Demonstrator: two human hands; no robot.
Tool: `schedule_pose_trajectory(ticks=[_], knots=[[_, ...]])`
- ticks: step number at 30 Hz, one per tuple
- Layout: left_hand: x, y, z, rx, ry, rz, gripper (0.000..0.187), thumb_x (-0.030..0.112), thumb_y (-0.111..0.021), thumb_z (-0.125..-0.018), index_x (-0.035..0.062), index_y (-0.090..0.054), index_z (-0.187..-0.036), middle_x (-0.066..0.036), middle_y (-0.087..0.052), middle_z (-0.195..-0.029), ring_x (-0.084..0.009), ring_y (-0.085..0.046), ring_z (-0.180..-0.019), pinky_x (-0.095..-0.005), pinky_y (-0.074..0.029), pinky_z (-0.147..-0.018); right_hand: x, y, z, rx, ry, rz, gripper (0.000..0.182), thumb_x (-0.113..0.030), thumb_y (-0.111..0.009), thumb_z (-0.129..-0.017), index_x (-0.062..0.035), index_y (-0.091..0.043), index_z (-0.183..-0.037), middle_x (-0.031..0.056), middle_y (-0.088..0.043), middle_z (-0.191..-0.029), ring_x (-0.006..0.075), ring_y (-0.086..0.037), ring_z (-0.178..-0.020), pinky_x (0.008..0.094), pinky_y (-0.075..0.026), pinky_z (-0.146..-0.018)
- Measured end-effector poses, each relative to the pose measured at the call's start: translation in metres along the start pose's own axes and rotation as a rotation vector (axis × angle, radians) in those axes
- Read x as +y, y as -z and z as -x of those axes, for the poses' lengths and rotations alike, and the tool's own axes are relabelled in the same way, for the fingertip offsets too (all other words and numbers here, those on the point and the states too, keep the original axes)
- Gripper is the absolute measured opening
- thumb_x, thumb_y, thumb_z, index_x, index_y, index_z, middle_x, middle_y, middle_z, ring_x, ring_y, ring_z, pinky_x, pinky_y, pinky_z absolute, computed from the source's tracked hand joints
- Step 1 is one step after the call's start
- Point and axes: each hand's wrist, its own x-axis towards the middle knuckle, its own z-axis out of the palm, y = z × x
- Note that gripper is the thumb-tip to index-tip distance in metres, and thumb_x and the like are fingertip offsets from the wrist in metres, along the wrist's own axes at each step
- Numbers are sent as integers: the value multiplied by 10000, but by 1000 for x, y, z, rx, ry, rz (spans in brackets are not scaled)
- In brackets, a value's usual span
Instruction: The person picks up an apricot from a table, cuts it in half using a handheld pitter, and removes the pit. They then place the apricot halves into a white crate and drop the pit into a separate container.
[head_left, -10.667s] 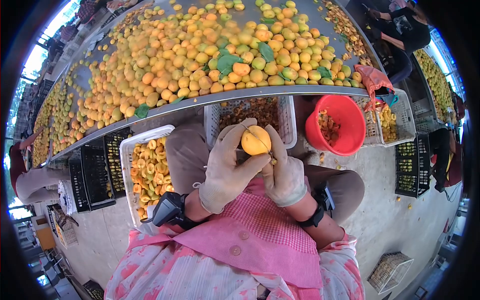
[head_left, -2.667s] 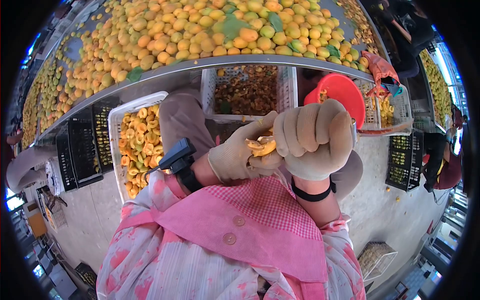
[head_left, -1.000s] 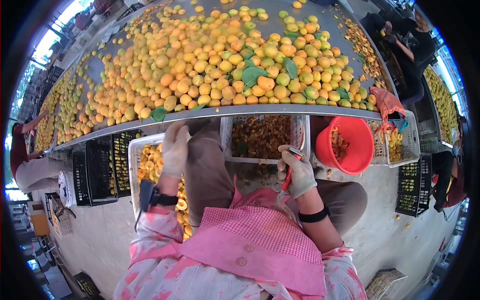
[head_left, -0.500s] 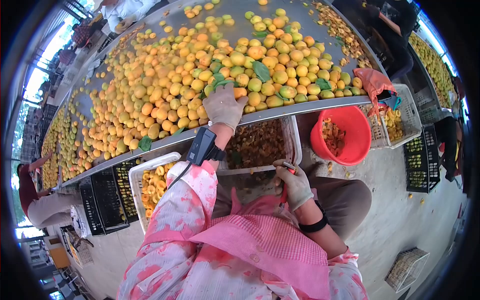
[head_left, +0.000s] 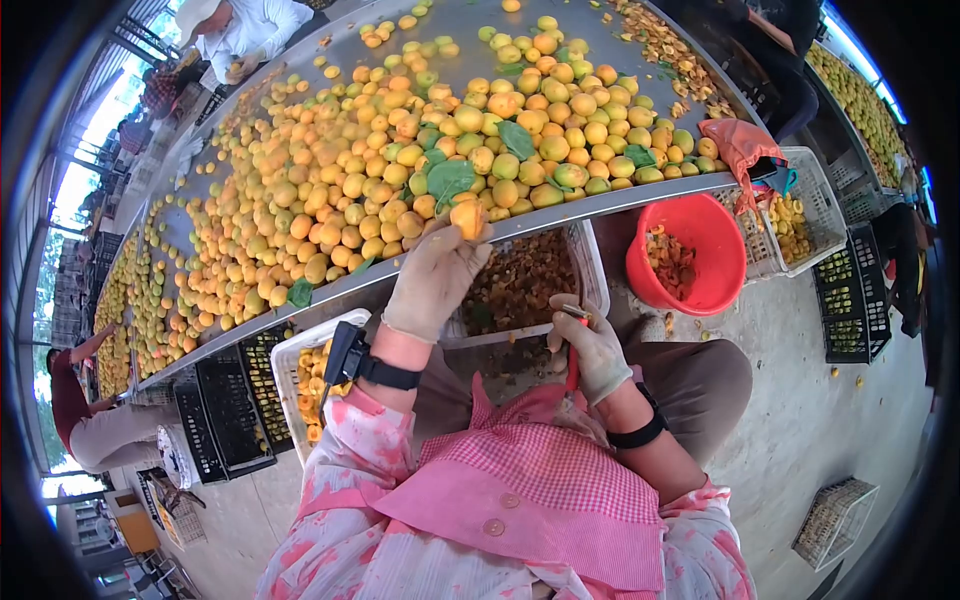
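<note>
My gloved left hand point(head_left: 438, 278) has its fingers closed round an orange-yellow apricot point(head_left: 468, 219), just over the near rim of the metal table point(head_left: 560, 212). A large heap of apricots point(head_left: 360, 170) with some green leaves lies beyond it. Lower and to the right, my gloved right hand point(head_left: 590, 350) grips a red-handled tool point(head_left: 573, 366), whose metal end shows above the fingers. Under the table edge, between the hands, a white crate point(head_left: 594, 268) holds brown scraps and pits.
A red bucket point(head_left: 640, 262) with apricot pieces stands right of the crate. At the left is a white crate of halves point(head_left: 282, 372), beside black crates point(head_left: 210, 418). A co-worker in white point(head_left: 262, 30) is across the table; another person point(head_left: 80, 400) is far left.
My left hand has drawn back from the heap towards me, now with an apricot in its fingers. A leaf near it shows more fully. My right hand has hardly moved.
</note>
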Motion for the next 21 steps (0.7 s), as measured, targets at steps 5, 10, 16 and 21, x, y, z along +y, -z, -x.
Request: schedule_pose_trajectory(ticks=[5,10,16,21], knots=[[4,-26,30,-134,204,358,417,188,-494,-1002,-65,-466,-1332,-169,-590,-1252,-255,-597,-1131,-324,-526,-908,-1,-11,8,2,-14,79,412,-216,-585,-922,-40,-473,-1278,29,-561,-715,114,-524,-500,256,-422,-446],[-6,-26,40,-163,248,362,508,269,-540,-995,-34,-415,-1383,-179,-543,-1305,-268,-566,-1159,-347,-524,-917,-17,-16,23,48,47,181,385,-204,-570,-930,-38,-490,-1269,26,-569,-742,114,-537,-536,265,-442,-486],[-5,-58,56,-88,106,-458,533,28,-568,-922,4,-417,-1432,-115,-559,-1298,-198,-563,-1163,-329,-462,-1021,-16,-6,29,12,363,418,509,-169,-567,-923,1,-420,-1379,149,-631,-1112,262,-627,-1015,343,-465,-926],[-5,-76,59,-134,107,-578,602,-33,-657,-833,0,-446,-1396,-64,-588,-1247,-132,-562,-1118,-274,-467,-966,-37,-3,46,16,692,874,671,-170,-608,-883,-26,-311,-1467,261,-623,-1122,416,-641,-919,433,-520,-802]])
